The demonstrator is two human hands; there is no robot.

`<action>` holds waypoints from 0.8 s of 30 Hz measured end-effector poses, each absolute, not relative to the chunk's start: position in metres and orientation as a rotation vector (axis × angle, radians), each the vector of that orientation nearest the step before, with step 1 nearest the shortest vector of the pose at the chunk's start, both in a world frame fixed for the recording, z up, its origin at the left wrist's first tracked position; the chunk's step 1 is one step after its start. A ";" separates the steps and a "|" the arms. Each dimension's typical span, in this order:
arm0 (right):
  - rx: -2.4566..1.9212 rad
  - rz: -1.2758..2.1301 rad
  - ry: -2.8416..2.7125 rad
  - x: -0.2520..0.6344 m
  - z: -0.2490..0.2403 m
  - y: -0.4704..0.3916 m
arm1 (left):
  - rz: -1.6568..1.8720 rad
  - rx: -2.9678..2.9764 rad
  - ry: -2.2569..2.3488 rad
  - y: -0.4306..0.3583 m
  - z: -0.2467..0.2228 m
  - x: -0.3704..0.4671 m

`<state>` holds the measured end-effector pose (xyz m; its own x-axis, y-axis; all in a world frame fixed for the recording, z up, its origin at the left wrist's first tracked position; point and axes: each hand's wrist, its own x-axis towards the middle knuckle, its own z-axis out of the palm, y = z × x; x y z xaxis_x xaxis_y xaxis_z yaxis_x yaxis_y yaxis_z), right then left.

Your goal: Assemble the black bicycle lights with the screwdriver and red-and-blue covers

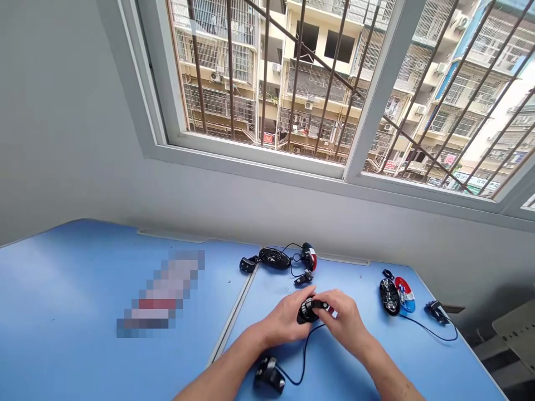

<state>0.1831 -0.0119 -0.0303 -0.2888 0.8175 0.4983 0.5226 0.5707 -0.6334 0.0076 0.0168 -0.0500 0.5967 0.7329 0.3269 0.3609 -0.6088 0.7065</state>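
Note:
My left hand (288, 314) is wrapped round a black rounded device (308, 311) with a ribbed, shiny face, just above the blue table. My right hand (345, 318) pinches at a dark strap-like part (321, 304) on the device's right side. A little red and white shows between the right fingers. From the device a thin black cord (304, 356) loops down to a black block-shaped piece (270, 376) with a shiny round spot, lying beside my left forearm. The fingers hide much of the device.
Behind my hands lie a black oval device (275, 258), a red-white-black piece (309, 256) and small corded clamps (304, 277). At right sit an opened black shell (389, 296), a red-white-blue cover (404, 294) and a corded black piece (437, 312). A pixelated item (163, 292) lies left; a seam (234, 314) crosses the table.

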 end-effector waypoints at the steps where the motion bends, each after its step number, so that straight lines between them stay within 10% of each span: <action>1: -1.152 0.617 -1.868 0.184 -0.027 -0.012 | 0.821 2.241 0.867 0.018 -0.049 0.005; 9: -1.307 1.353 -1.360 0.196 -0.015 -0.008 | 0.755 2.276 1.047 0.026 -0.032 -0.014; 24: -1.053 1.564 -1.007 0.189 -0.017 -0.011 | 1.111 2.179 1.068 0.003 -0.015 0.001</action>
